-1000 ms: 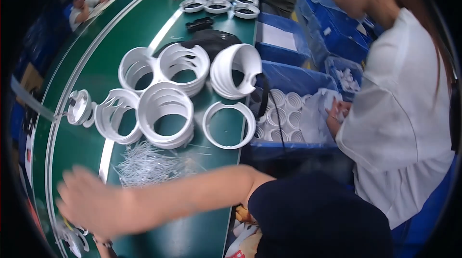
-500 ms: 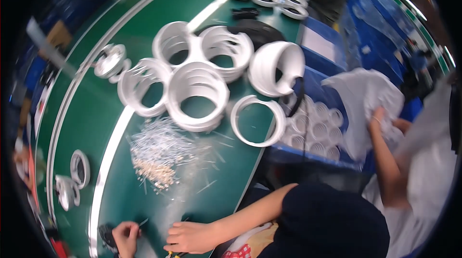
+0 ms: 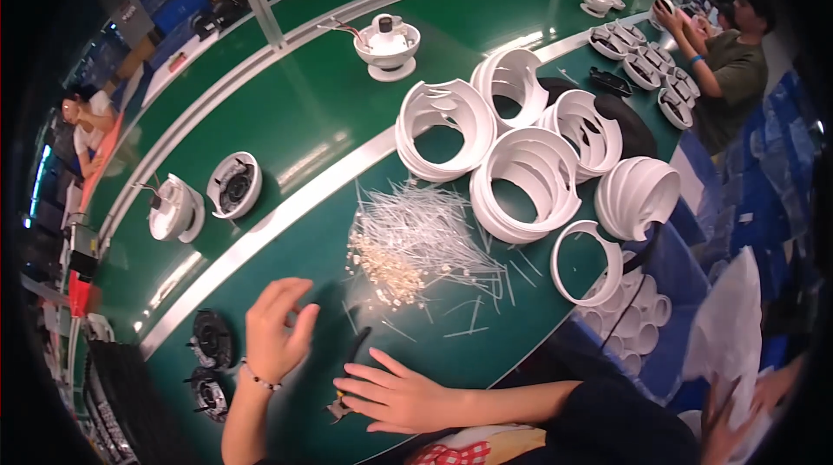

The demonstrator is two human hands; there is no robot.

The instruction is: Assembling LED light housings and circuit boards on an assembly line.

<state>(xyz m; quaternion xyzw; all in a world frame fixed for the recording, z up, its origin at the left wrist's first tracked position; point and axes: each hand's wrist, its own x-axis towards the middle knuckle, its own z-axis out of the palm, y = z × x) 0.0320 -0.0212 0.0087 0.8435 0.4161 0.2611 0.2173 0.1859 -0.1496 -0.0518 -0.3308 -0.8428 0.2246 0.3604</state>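
**A:** What's up with that small metal tool (image 3: 337, 409) on the worktop (image 3: 434, 345)?

**B:** It's right by the fingertips of the right grip (image 3: 408, 397), partly covered. That bare hand is palm down, fingers spread, not wrapped around anything I can see (can't tell if it's actually touching).

**A:** And the other one?

**B:** Left grip (image 3: 279, 333) is over the worktop, fingers loosely curved, thumb apart, nothing visible in it. Nearest stuff is two black round parts (image 3: 211, 339) off to its left.

**A:** So how would the tool handle?

**B:** My guess: stiff, a bit dense for its size, hard to break, maybe slick in a sweaty palm. I'd grab it by the handle end (that dark strip (image 3: 357, 345) could be one, hard to say) and keep skin off the metal. The white sticks (image 3: 425, 226) beyond look way lighter and bendier.
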